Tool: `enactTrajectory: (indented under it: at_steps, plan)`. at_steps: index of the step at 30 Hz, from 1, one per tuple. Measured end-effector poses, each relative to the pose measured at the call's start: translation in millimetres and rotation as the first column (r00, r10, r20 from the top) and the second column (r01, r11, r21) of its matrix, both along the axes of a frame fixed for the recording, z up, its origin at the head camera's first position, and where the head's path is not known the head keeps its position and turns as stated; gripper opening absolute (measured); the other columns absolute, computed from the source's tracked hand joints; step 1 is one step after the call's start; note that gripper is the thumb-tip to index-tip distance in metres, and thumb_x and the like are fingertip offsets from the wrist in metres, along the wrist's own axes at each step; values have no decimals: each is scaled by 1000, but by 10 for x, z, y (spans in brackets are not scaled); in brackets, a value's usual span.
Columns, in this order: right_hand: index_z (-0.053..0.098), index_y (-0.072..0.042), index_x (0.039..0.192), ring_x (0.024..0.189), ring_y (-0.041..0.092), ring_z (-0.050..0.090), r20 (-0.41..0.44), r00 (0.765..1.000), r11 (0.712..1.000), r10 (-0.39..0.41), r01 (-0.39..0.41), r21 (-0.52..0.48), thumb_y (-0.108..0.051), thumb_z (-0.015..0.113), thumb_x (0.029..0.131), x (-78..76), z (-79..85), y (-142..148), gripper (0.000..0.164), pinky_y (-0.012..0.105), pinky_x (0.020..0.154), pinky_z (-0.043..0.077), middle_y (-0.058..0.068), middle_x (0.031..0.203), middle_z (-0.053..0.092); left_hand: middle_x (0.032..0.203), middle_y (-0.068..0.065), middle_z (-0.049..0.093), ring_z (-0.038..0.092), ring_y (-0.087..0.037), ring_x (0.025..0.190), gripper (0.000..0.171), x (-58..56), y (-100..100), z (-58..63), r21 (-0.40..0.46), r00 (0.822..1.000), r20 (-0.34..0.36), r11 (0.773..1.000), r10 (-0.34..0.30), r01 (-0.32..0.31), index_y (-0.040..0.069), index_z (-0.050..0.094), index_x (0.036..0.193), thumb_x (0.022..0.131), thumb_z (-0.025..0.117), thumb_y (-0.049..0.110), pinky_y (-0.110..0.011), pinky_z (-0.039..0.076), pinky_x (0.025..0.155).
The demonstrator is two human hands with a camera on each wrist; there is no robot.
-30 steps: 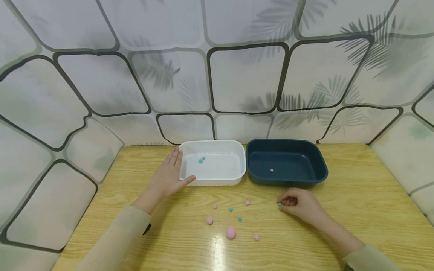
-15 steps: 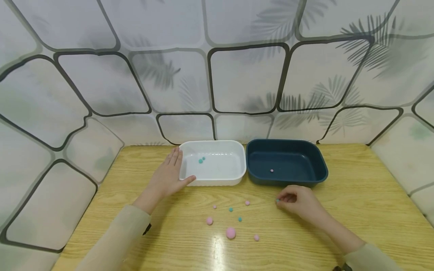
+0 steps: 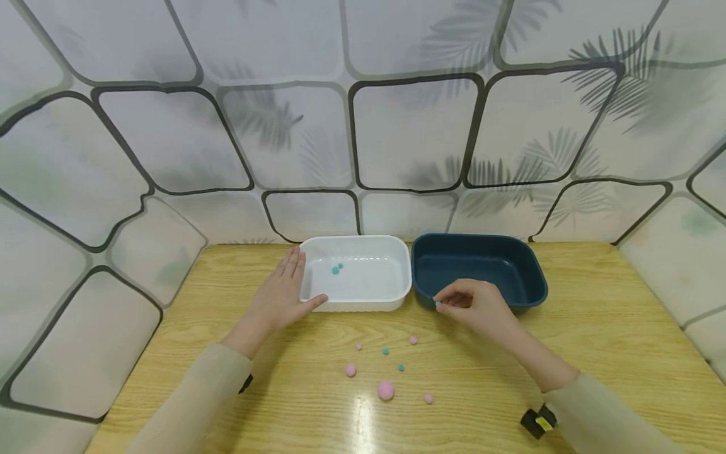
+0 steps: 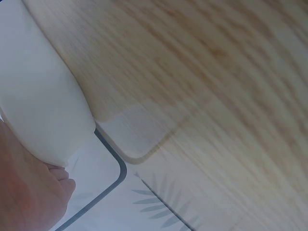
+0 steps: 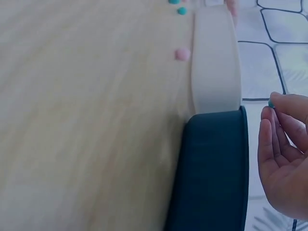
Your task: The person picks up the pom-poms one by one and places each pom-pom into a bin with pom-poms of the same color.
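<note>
Between thumb and fingertip, my right hand (image 3: 476,307) pinches a small teal ball (image 3: 438,304), held above the near rim of the dark blue tray (image 3: 527,301). The same pinch on the teal ball (image 5: 271,103) shows in the right wrist view. My left hand (image 3: 279,293) rests with straight fingers against the left end of the white tray (image 3: 363,305), thumb over its near corner. Two teal balls (image 3: 336,270) lie inside the white tray. The inside front of the blue tray is partly hidden by my right hand.
On the wooden table (image 3: 283,397), in front of the trays, lie loose balls: a large pink ball (image 3: 386,391), a medium pink ball (image 3: 350,370), several smaller pink ones and two teal balls (image 3: 401,367). A patterned wall covering (image 3: 414,139) stands behind the trays.
My right hand has lifted the teal ball from in front of the blue tray and carried it up and leftward over that tray's near rim. My left hand stays where it was.
</note>
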State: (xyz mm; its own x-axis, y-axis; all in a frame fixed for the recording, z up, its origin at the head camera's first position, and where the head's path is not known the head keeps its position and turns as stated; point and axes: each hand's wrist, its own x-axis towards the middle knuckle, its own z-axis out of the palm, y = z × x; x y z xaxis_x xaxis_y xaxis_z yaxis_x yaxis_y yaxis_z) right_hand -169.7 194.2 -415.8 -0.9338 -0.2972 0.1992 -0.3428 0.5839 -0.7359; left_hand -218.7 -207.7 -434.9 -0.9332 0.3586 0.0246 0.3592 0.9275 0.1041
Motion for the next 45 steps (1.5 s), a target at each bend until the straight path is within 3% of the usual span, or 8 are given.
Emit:
enactTrajectory:
  at_steps: [16,30,45]
  plan:
    - [82,-6,106,81,14,73,34,999,994,5,-2,-110,-9,81,94,-525,85,-534,13,22,72,59,12,97,80,176,-30,9,10,-43,165,110,2,-4,-2,0,1000,7,1000,1,-1,-11,10,165,102,52,68,-52,19,135]
    - [83,-6,108,91,27,73,101,995,997,-24,31,-65,-14,79,96,-944,-11,-828,14,31,78,59,14,103,80,175,-30,10,11,-44,165,109,9,6,17,2,1000,2,1000,7,-7,-12,12,164,101,54,66,-52,20,135]
    - [83,-9,105,91,24,73,129,991,998,-44,49,-31,-15,81,95,-1037,-77,-909,12,35,81,61,11,101,80,175,-30,8,10,-43,165,110,-8,0,-4,-4,1000,4,1000,1,-1,-12,12,165,101,54,67,-52,20,135]
